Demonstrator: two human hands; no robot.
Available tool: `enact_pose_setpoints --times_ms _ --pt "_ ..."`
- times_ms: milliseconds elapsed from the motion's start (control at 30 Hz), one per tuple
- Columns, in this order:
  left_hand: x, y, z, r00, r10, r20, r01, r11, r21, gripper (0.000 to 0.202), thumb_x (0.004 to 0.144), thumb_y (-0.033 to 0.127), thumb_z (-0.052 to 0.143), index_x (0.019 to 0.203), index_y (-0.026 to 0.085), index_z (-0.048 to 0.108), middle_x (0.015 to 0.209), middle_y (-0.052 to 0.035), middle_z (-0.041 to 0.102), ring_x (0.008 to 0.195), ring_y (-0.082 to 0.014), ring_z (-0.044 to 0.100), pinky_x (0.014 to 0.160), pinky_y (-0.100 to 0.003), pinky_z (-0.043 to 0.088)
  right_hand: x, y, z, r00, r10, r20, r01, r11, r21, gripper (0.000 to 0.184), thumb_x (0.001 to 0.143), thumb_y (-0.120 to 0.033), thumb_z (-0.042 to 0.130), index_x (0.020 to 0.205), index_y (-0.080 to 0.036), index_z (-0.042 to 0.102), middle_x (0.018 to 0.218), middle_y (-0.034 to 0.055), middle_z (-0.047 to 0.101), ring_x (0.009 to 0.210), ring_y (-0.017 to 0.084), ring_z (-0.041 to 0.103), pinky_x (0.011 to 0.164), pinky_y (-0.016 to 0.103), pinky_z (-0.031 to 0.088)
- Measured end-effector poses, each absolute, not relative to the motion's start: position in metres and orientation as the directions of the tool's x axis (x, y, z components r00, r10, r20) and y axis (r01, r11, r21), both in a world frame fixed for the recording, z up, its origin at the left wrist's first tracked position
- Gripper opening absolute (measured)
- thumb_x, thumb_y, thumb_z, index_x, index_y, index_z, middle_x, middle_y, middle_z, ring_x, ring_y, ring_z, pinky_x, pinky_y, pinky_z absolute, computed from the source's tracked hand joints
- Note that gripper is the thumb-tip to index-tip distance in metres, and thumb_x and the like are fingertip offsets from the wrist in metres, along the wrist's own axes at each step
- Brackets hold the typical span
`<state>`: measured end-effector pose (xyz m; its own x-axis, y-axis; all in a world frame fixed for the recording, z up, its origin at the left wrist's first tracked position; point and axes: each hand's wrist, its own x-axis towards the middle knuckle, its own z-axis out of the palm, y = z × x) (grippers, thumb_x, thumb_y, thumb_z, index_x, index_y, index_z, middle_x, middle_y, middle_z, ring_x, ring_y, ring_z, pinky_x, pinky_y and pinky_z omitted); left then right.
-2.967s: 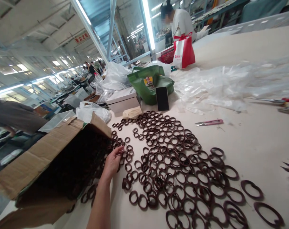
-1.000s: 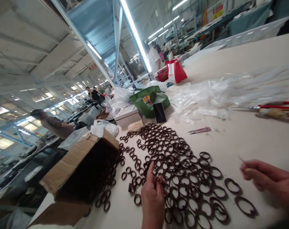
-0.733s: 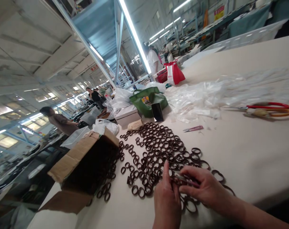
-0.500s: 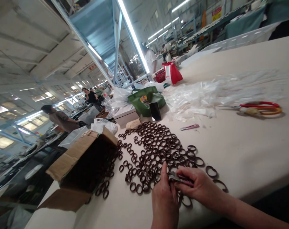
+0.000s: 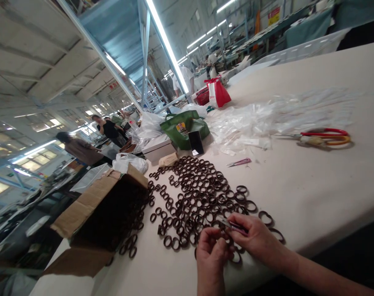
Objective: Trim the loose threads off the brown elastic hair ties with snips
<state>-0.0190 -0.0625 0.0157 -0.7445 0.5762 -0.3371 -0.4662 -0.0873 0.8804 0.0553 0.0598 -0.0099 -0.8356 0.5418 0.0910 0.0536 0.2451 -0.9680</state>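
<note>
Fingers curled against the thumb, my left hand (image 5: 212,253) is closed over the near edge of the ring pile; whatever it pinches is hidden by the fingers. Just to its right, my right hand (image 5: 251,236) grips a pair of thread snips (image 5: 237,227), with the blades pointing left above my left fingertips. Many dark brown rings (image 5: 202,193), like small band loops, lie spread beyond and around both hands. Larger rings (image 5: 265,218) lie by my right wrist.
An open cardboard box (image 5: 91,205) lies tipped at left, with rings at its mouth. Pink-handled snips (image 5: 240,162), red and orange scissors (image 5: 325,137), clear plastic strips (image 5: 248,123), a green bag (image 5: 183,129) and a red-white bag (image 5: 218,93) rest on the table. Co-workers stand far left.
My left index finger, raised before, has curled down to the thumb. The snips stay in my right hand, close to the left. The whole view has shifted slightly.
</note>
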Motion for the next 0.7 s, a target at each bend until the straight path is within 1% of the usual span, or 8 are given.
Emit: enact_pose_setpoints --times_ms 100,200,300,333,400,533,633,700 --pt "-0.018 -0.064 0.014 -0.752 0.538 -0.382 -0.502 -0.092 0.860 0.047 0.049 0.044 0.093 0.072 0.014 0.065 0.072 -0.0035 0.068 0.058 -0.0118 0.062 0.055 -0.021 0.046 0.054 0.059 -0.012 -0.829 0.549 0.106 0.031 0.235 -0.972 0.021 0.085 -0.034 0.054 0.072 -0.017 0.056 0.063 -0.0018 0.054 0.058 0.011 0.046 0.054 0.022 0.036" --pt "-0.019 -0.068 0.013 -0.724 0.563 -0.399 -0.535 -0.093 0.840 0.043 0.053 0.043 0.092 0.071 0.014 0.067 0.071 -0.0031 0.067 0.063 -0.0125 0.063 0.060 -0.021 0.049 0.055 0.058 -0.013 -0.831 0.547 0.103 0.015 0.207 -0.978 0.023 0.086 -0.036 0.056 0.073 -0.017 0.056 0.062 -0.0023 0.052 0.057 0.011 0.044 0.052 0.021 0.035" --pt "-0.019 -0.075 0.012 -0.690 0.614 -0.384 -0.553 -0.103 0.827 0.035 0.059 0.040 0.090 0.075 0.015 0.070 0.082 -0.0045 0.070 0.076 -0.0140 0.066 0.072 -0.023 0.053 0.057 0.055 -0.010 -0.833 0.550 0.067 0.001 0.123 -0.992 0.026 0.084 -0.038 0.058 0.070 -0.017 0.053 0.061 -0.0034 0.049 0.057 0.010 0.042 0.053 0.021 0.034" --pt "-0.018 -0.078 0.011 -0.689 0.615 -0.383 -0.553 -0.105 0.827 0.033 0.062 0.039 0.089 0.077 0.016 0.071 0.088 -0.0051 0.071 0.082 -0.0146 0.067 0.077 -0.024 0.053 0.057 0.054 -0.009 -0.835 0.548 0.052 -0.003 0.089 -0.996 0.026 0.083 -0.038 0.059 0.069 -0.017 0.053 0.060 -0.0038 0.048 0.057 0.009 0.041 0.053 0.021 0.034" --pt "-0.017 -0.081 0.009 -0.696 0.606 -0.385 -0.548 -0.102 0.830 0.030 0.064 0.036 0.088 0.078 0.017 0.071 0.094 -0.0056 0.072 0.087 -0.0155 0.068 0.081 -0.026 0.054 0.058 0.052 -0.006 -0.840 0.542 0.017 -0.005 0.023 -1.000 0.026 0.082 -0.039 0.061 0.071 -0.016 0.055 0.061 -0.0039 0.048 0.057 0.009 0.041 0.053 0.020 0.034" --pt "-0.017 -0.086 0.006 -0.688 0.610 -0.392 -0.557 -0.099 0.824 0.027 0.065 0.035 0.087 0.074 0.017 0.070 0.093 -0.0053 0.073 0.089 -0.0167 0.070 0.082 -0.026 0.055 0.060 0.055 -0.004 -0.857 0.516 0.010 -0.032 -0.034 -0.999 0.030 0.084 -0.044 0.060 0.075 -0.015 0.059 0.062 -0.0033 0.050 0.057 0.009 0.042 0.053 0.020 0.034" --pt "-0.020 -0.087 0.008 -0.693 0.595 -0.408 -0.562 -0.091 0.822 0.024 0.065 0.033 0.087 0.074 0.019 0.070 0.094 -0.0048 0.073 0.091 -0.0164 0.070 0.080 -0.023 0.056 0.067 0.063 0.000 -0.864 0.503 0.032 -0.028 0.015 -0.999 0.036 0.088 -0.049 0.056 0.076 -0.015 0.060 0.063 -0.0023 0.053 0.056 0.009 0.043 0.053 0.021 0.034" --pt "-0.022 -0.086 0.010 -0.714 0.577 -0.397 -0.543 -0.096 0.834 0.023 0.065 0.032 0.087 0.074 0.019 0.070 0.092 -0.0045 0.073 0.088 -0.0154 0.070 0.076 -0.021 0.056 0.073 0.072 0.003 -0.866 0.496 0.066 -0.030 0.081 -0.996 0.041 0.092 -0.052 0.052 0.078 -0.014 0.061 0.065 -0.0014 0.055 0.057 0.009 0.044 0.054 0.021 0.034"
